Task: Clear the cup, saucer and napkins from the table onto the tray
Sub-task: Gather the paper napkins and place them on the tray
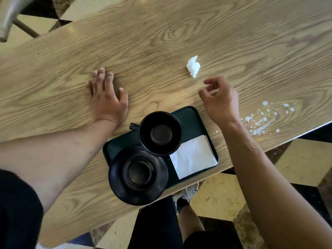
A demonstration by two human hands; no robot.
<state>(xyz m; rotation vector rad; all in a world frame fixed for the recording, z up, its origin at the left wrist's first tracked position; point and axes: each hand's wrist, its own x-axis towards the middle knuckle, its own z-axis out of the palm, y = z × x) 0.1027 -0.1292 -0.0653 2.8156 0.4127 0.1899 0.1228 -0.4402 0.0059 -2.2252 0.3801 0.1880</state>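
A dark green tray (193, 116) lies at the near edge of the wooden table (161, 42). On it stand a black cup (160, 133) with its handle to the left, a black saucer (138, 174) overhanging the tray's near left corner, and a flat white napkin (193, 156). A crumpled white napkin (193, 66) lies on the table beyond the tray. My left hand (106, 97) rests flat on the wood, left of the tray. My right hand (220, 97) hovers just short of the crumpled napkin, fingers curled and apart, holding nothing.
White liquid is spilled in drops (264, 117) on the table's right near edge. A chair (10, 17) stands at the far left. Below the table edge are a tiled floor (221, 194) and my legs and shoe.
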